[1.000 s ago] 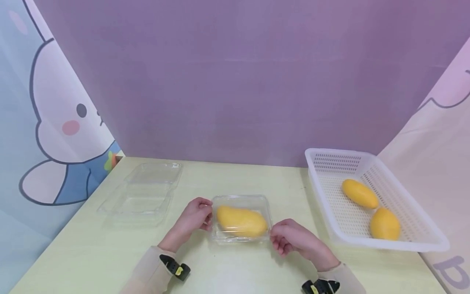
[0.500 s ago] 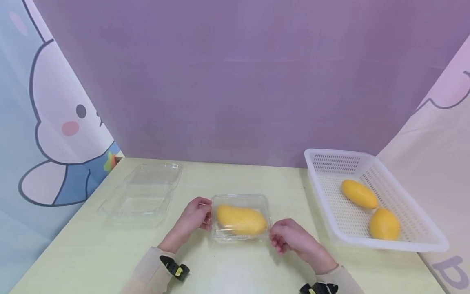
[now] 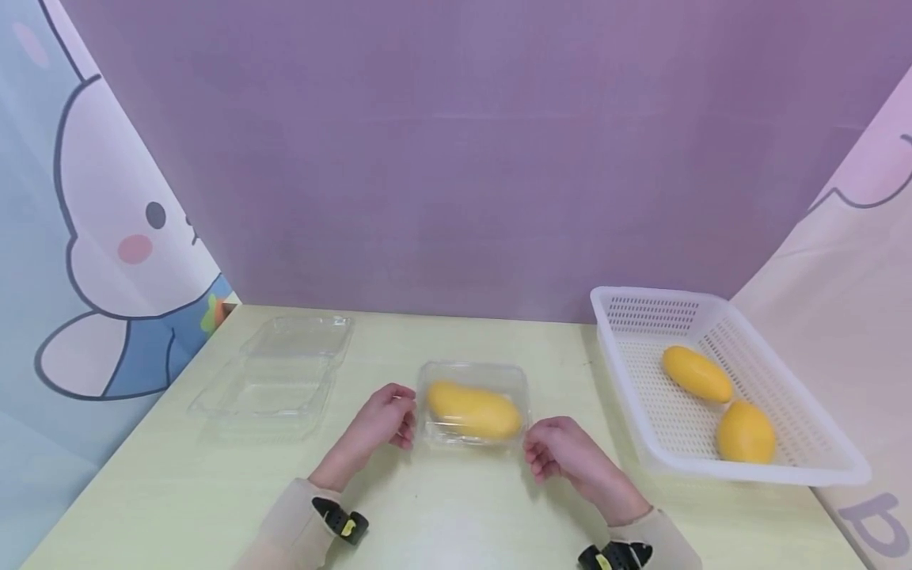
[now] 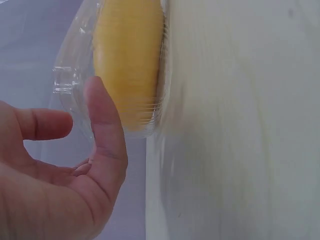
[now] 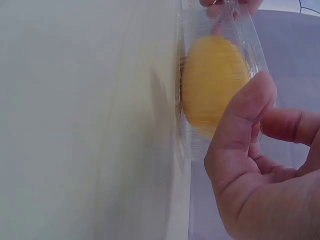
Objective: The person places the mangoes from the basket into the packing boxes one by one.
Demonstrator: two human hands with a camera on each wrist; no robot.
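A clear plastic clamshell box (image 3: pixel 476 370), its lid down, holds a yellow mango (image 3: pixel 473 410) in the middle of the table. Just off the box's left side is my left hand (image 3: pixel 385 418), thumb and index finger parted with a gap between them in the left wrist view. My right hand (image 3: pixel 573 459) is at the box's near right corner. In the right wrist view its thumb (image 5: pixel 255 97) overlaps the lid's rim, with the index fingertip on the other side, pinching the edge.
To the left on the table (image 3: pixel 456 522) lies another clear clamshell box (image 3: pixel 281 388), opened out. At the right, a white perforated basket (image 3: pixel 637 412) contains two mangoes (image 3: pixel 697 374). A purple wall (image 3: pixel 456 158) stands behind the table.
The box with the mango has shifted away from me and slightly right. A gap has appeared between it and my left hand. My right hand has moved slightly forward with it.
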